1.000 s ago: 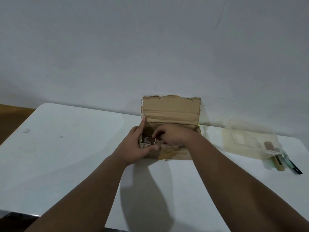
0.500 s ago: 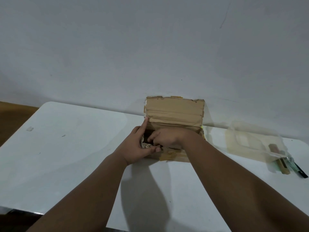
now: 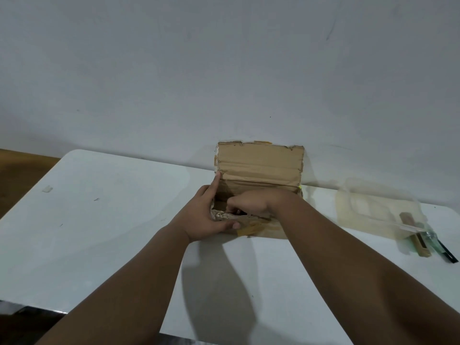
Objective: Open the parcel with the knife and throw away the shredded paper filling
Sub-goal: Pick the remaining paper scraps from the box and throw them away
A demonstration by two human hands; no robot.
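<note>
parcel (image 3: pixel 258 163) in left hand (image 3: pixel 199 217), right hand (image 3: pixel 254 202) inside

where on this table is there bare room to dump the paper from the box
The widest bare patch is the table left of the box, out to its rounded left edge. The near strip is crossed by both forearms. Crowded: right end, where clear plastic and the knife lie.
</note>
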